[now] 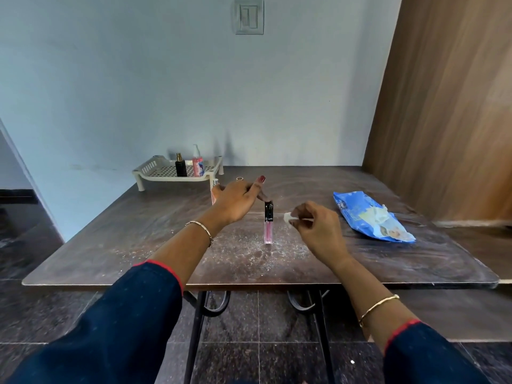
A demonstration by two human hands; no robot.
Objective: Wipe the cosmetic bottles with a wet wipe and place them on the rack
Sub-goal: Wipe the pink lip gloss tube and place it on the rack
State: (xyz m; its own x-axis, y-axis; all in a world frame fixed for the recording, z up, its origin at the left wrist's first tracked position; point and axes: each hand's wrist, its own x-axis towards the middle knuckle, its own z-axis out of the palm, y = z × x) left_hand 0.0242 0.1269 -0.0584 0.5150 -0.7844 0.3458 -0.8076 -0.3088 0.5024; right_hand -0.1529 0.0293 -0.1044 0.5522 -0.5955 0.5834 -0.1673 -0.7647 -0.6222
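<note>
Wore dark blue sleeves (pixel 124 314) nearest the lens. Steadied the lip gloss tube (pixel 268 225), upright mid-bench (pixel 110 245), with one straight finger of the left hand (pixel 238 200) on its cap. Pinched a wet wipe (pixel 288 217) in the curled fingers of the right hand (pixel 315 225), just right of the tube and not touching it. Judged a stroke down its vertical axis due; rack (pixel 151 170) well apart, back left.

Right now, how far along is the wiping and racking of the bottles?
Looks done: a black bottle with a gold cap and a pink pump bottle stand on the cream plastic rack. In hand: the left hand touches an upright pink lip-gloss tube with a black cap, and the right hand pinches a white wet wipe. Left: wiping and racking this tube, plus a partly hidden pinkish item behind the left hand.
</note>
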